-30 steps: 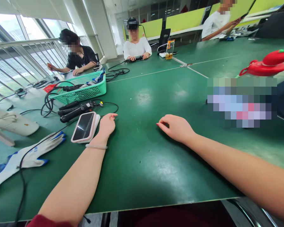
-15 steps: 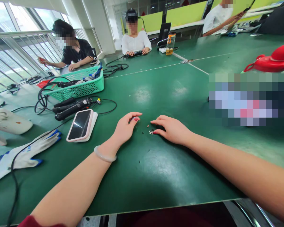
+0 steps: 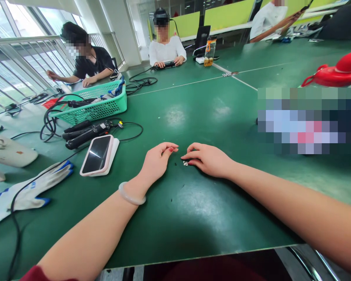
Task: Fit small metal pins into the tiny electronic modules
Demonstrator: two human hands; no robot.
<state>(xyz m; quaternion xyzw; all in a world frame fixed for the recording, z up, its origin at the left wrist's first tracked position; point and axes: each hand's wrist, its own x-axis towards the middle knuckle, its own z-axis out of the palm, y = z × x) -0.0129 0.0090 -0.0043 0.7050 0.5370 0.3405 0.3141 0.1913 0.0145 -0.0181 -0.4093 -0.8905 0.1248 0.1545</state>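
My left hand (image 3: 157, 160) is raised slightly over the green table, thumb and fingers pressed together in a pinch. Whatever lies between its fingertips, if anything, is too small to make out. Opposite it, my right hand (image 3: 208, 159) rests low on the table with its fingers curled and the thumb a little apart from the forefinger. Beside that thumb lies a small cluster of whitish metallic bits (image 3: 185, 163). A tiny dark piece (image 3: 176, 164) sits just left of the cluster, between my hands. What may be under the right fingertips is hidden.
A phone (image 3: 97, 154) lies left of my left hand. Beyond it are black cabled devices (image 3: 86, 134) and a green basket (image 3: 95, 110). A white-and-blue glove (image 3: 32, 189) lies far left. A red object (image 3: 335, 74) stands at right. Several people sit around the table.
My left fingertips have drawn together and moved slightly right. My right forefinger has come down and left, over where a small copper-coloured piece showed; that piece no longer shows.
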